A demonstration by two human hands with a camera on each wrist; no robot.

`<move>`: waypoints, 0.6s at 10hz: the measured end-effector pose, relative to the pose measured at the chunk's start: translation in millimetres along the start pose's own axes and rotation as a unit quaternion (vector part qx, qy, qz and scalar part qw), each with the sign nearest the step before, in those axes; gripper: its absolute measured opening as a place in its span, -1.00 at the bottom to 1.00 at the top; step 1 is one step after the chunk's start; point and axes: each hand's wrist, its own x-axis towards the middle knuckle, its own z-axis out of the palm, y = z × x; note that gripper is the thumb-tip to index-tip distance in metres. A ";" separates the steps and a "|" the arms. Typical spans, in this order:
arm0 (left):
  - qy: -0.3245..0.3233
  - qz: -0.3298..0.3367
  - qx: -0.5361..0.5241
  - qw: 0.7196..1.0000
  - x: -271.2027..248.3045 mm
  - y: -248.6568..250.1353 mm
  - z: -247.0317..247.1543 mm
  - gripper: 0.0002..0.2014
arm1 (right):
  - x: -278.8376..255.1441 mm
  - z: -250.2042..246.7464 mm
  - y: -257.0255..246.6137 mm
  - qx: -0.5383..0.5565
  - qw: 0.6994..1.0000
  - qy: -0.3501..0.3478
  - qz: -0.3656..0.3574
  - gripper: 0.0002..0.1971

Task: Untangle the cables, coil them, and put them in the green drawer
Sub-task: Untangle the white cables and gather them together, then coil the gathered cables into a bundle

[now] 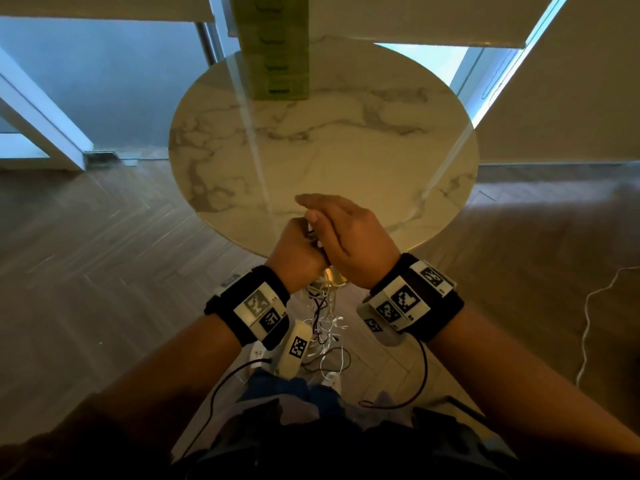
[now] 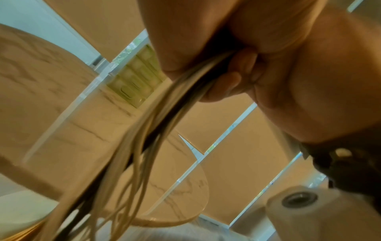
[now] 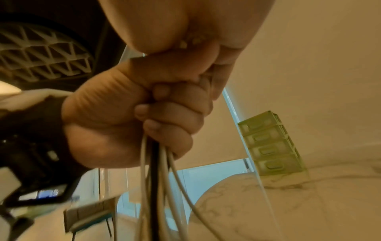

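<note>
Both forearms reach forward from the bottom of the head view, each wrist wrapped in a black band carrying white tags with black square patterns. Between them hangs the bundle of cables (image 1: pixel 323 317), several white ones and at least one black one, trailing down from the hands into a loose tangle just below the wrists, over the wooden floor (image 1: pixel 104 237).

Seen from the right wrist view, the left hand (image 1: pixel 298 251) is a fist with its fingers (image 3: pixel 164 114) curled tightly round the top of the bundle, the cables dropping straight out below the little finger. The right hand (image 1: pixel 346 233) lies against the left, partly over it, with its fingers straight and pointing away and to the left; its thumb side meets the left fist where the cables come up. Whether the thumb pinches a cable I cannot tell, as the contact is hidden.

Just beyond the hands is a round marble table (image 1: pixel 346 140), its near edge under the fingertips. At the far edge of that table, well apart from the hands, stands the green drawer (image 1: pixel 277 46) unit, a stack of closed drawers. A white cord (image 1: pixel 588 327) lies on the floor well to the right of the right arm.
</note>
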 end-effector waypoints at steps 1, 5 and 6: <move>-0.006 -0.003 -0.032 0.999 -4.0 2.1 5.2 -0.62 | -2.6 -3.2 4.9 -0.018 0.999 -0.037 -0.035 -0.56; 0.003 0.032 -0.141 0.990 7.1 -14.4 -8.7 -0.80 | -38.9 7.3 33.3 0.287 0.946 -0.054 0.141 -0.22; -0.006 0.055 -0.193 0.980 11.2 -7.2 -6.7 -0.66 | -61.0 42.9 25.9 0.289 0.932 -0.129 0.177 -0.42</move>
